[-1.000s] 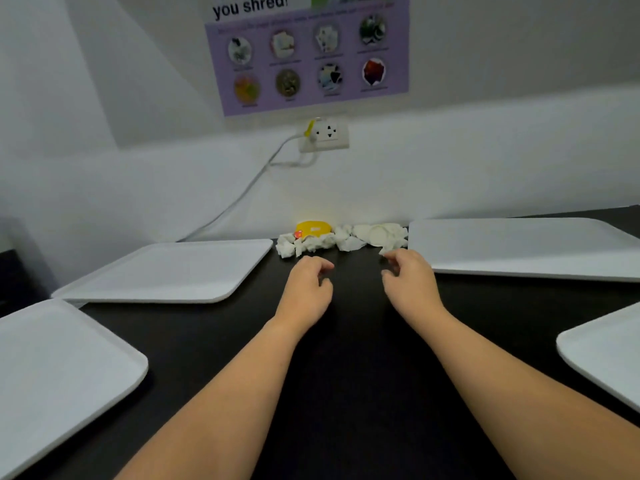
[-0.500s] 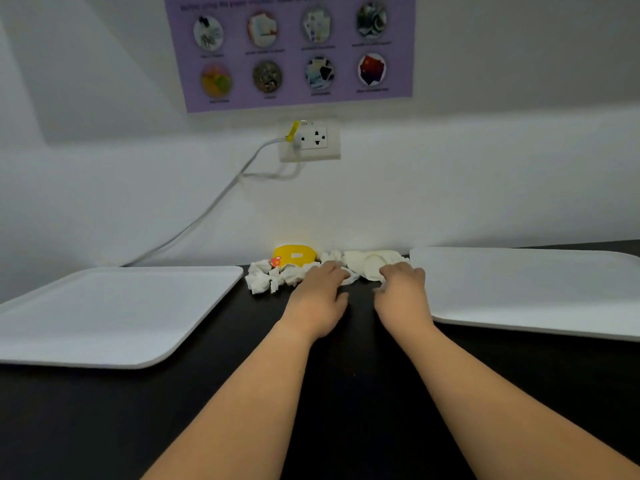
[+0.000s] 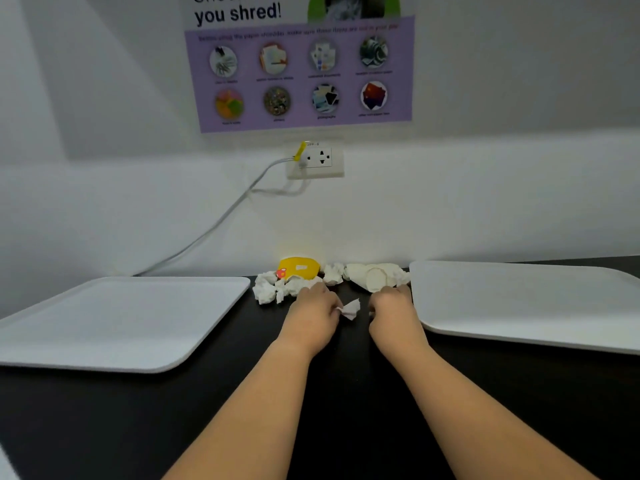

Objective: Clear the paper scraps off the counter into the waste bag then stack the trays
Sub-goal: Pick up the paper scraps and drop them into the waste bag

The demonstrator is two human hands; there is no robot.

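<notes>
**Shredder Notice Hangs Above Wall Socket**

A purple poster point(image 3: 304, 64) reading "you shred!" shows eight round pictures on the white wall. Just below it, a wall socket point(image 3: 317, 160) holds a plug with a yellow tag; its grey cable point(image 3: 221, 220) trails down leftward.

Dim, soft overhead light, slight blur, wide-angle edge bending

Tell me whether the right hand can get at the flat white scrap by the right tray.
Probably yes: the right hand sits just in front of the flat scrap, with nothing between them.
</notes>
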